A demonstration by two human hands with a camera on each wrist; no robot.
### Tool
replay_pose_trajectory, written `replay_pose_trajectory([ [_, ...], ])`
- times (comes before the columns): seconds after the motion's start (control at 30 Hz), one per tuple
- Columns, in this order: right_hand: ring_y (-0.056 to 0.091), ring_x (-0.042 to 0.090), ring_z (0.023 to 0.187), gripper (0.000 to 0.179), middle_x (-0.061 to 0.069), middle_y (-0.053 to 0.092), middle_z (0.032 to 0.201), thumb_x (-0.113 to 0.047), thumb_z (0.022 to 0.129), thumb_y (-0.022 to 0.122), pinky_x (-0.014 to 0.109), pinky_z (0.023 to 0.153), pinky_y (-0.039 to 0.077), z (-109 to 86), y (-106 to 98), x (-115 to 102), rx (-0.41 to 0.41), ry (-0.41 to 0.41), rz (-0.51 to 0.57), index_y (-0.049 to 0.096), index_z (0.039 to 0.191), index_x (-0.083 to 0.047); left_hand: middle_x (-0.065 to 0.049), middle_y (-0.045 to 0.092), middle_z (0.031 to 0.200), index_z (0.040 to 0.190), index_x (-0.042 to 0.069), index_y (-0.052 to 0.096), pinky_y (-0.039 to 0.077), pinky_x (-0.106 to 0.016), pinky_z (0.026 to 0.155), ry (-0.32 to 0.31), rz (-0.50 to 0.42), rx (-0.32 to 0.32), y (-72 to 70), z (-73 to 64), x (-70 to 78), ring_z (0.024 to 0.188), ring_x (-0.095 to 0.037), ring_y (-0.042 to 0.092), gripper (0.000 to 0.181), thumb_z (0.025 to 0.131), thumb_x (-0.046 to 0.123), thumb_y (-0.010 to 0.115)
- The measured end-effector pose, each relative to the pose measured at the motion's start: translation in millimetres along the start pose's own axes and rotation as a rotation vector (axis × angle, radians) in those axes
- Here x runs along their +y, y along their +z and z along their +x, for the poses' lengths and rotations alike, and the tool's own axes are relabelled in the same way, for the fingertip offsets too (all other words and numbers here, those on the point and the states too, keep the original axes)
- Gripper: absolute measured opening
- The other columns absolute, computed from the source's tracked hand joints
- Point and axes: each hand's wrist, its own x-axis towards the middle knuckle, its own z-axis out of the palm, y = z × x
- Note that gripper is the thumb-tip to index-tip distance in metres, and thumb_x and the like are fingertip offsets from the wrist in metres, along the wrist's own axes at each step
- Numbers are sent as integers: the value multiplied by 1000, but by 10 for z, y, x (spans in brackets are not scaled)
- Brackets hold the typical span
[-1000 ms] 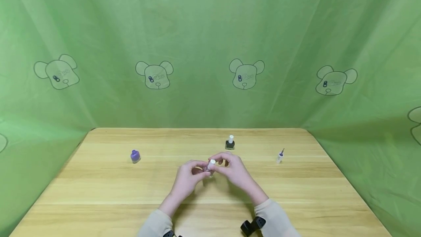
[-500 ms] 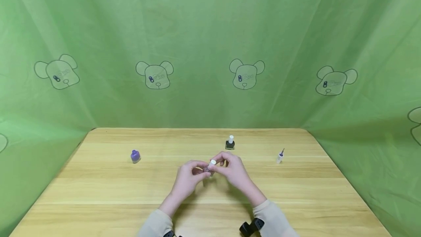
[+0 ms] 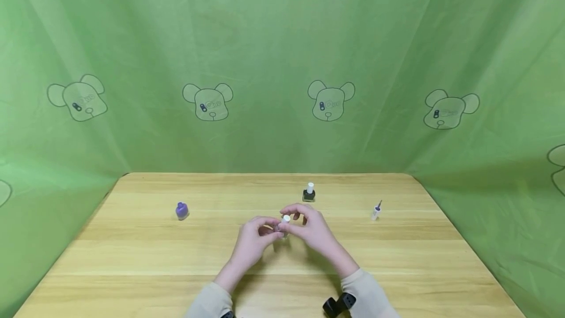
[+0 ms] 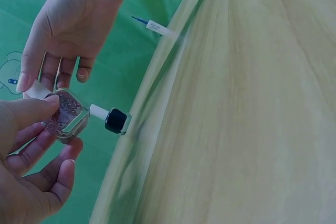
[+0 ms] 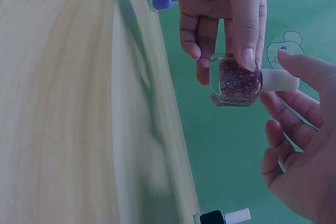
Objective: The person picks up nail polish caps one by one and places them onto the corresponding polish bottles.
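Note:
My left hand (image 3: 252,239) holds a clear nail polish bottle (image 5: 236,82) with reddish-purple glitter in it, raised a little over the table. Its thumb presses one flat side, with fingers behind. At the white cap (image 5: 279,80) is my right hand (image 3: 311,229), thumb on one side and fingertips on the other. A small gap shows between thumb and cap in the right wrist view, so how firmly they grip is unclear. The cap sits on the bottle's neck. Beyond the hands stands a black nail polish bottle (image 3: 309,194) with a white cap.
At the left is a purple nail polish bottle (image 3: 181,210) without its cap. A white cap with a purple brush (image 3: 376,211) stands brush-up at the right. The wooden table (image 3: 132,254) ends at a green curtain (image 3: 273,131) behind and on both sides.
Both hands stay in nearly the same place with the glitter bottle. The right fingers shift slightly around the cap, and the cap tilts a little. The other bottles stay put.

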Motion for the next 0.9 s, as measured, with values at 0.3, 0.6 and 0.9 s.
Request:
replay_pose_trajectory([
  [0.3, 56, 13, 89, 21, -3, 71, 102, -29, 82, 77, 22, 75, 42, 8, -49, 2, 4, -28, -21, 74, 101, -21, -15, 70, 101, 104, 2, 71, 55, -14, 73, 29, -26, 11, 4, 25, -32, 83, -21, 71, 30, 79, 17, 79],
  [0.6, 53, 11, 79, 13, -4, 71, 91, -24, 79, 79, 21, 71, 42, 5, -12, -21, 64, -30, -41, 74, 89, -18, -12, 71, 99, 103, 5, 72, 56, -17, 73, 21, -7, 1, -2, 22, -19, 81, -17, 71, 26, 79, 15, 78],
  [0.9, 52, 12, 73, 14, -5, 63, 75, -20, 73, 84, 19, 66, 42, -9, 36, -44, 144, 32, -27, 71, 77, -17, -15, 70, 99, 101, 2, 71, 55, -14, 68, 50, 20, 13, 21, 14, -48, 78, -18, 71, 26, 79, 13, 79],
])
